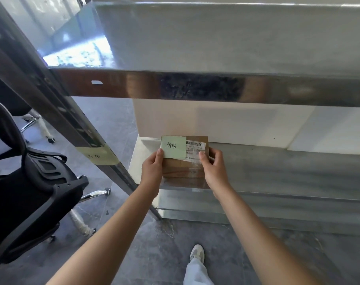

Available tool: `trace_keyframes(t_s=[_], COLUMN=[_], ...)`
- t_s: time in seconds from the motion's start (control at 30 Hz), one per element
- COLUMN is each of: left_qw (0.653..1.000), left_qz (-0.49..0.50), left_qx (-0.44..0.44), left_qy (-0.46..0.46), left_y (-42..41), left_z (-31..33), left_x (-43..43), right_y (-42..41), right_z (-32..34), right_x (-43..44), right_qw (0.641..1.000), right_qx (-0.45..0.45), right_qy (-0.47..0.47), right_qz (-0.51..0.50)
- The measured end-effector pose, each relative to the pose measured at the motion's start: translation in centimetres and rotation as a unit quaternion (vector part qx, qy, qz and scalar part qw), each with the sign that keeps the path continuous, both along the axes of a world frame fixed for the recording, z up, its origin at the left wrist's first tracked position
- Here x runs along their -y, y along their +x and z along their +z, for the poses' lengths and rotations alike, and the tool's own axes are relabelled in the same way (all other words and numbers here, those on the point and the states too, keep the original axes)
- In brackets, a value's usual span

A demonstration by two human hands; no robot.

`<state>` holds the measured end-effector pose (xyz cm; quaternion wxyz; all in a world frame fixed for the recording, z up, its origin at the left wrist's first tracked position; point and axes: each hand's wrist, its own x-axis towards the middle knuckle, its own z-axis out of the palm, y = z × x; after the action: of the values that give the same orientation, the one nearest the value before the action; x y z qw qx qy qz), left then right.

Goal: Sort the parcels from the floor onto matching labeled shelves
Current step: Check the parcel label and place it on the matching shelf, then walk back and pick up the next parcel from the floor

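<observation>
A small brown cardboard parcel (185,168) sits at the left end of the lower metal shelf (278,177). A pale green note (173,147) with handwriting and a white barcode label (196,150) lie on its top. My left hand (152,168) grips the parcel's left side, thumb on the green note. My right hand (213,167) grips its right side, thumb on the barcode label. A matching green label (96,155) with handwriting is stuck on the rack's slanted upright post, just left of the parcel.
The upper metal shelf (216,85) juts out above my hands. A black office chair (31,182) stands at the left, close to the post. A white wall is behind the rack. My shoe (197,253) stands on the grey floor below.
</observation>
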<state>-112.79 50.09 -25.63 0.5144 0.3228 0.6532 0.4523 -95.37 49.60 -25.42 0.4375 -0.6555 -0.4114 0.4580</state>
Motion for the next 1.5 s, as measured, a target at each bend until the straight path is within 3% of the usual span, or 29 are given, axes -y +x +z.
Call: trace_keyframes(t_s=[0.13, 0.3, 0.47, 0.6, 1.07, 1.33, 1.5], left_qw=[0.999, 0.978, 0.889, 0.812, 0.717, 0.684, 0.687], left_qz=[0.015, -0.033, -0.155, -0.203, -0.234, -0.281, -0.327], left_qx=[-0.033, -0.167, -0.368, -0.449, -0.494, -0.468, -0.442], left_qy=[0.033, 0.121, 0.224, 0.312, 0.432, 0.484, 0.475], left_y=[-0.2, -0.5, 1.0, 2.6, 11.1, 20.5, 28.9], left_z=[1.2, 3.6, 6.0, 8.2, 14.5, 16.1, 16.0], left_x=[1.1, 3.6, 5.9, 8.8, 17.5, 21.6, 24.4], right_y=[0.4, 0.2, 0.0, 1.0, 9.4, 17.9, 25.3], right_z=[1.3, 3.4, 6.1, 8.8, 15.6, 15.9, 15.3], right_x=[0.9, 3.4, 6.4, 9.7, 21.5, 28.3, 33.5], right_qw=[0.994, 0.974, 0.934, 0.91, 0.88, 0.871, 0.868], right_qx=[0.11, 0.211, 0.326, 0.372, 0.423, 0.43, 0.433], right_qy=[0.018, 0.087, 0.137, 0.17, 0.201, 0.179, 0.139], right_qz=[-0.014, -0.002, 0.052, 0.067, -0.078, -0.157, -0.201])
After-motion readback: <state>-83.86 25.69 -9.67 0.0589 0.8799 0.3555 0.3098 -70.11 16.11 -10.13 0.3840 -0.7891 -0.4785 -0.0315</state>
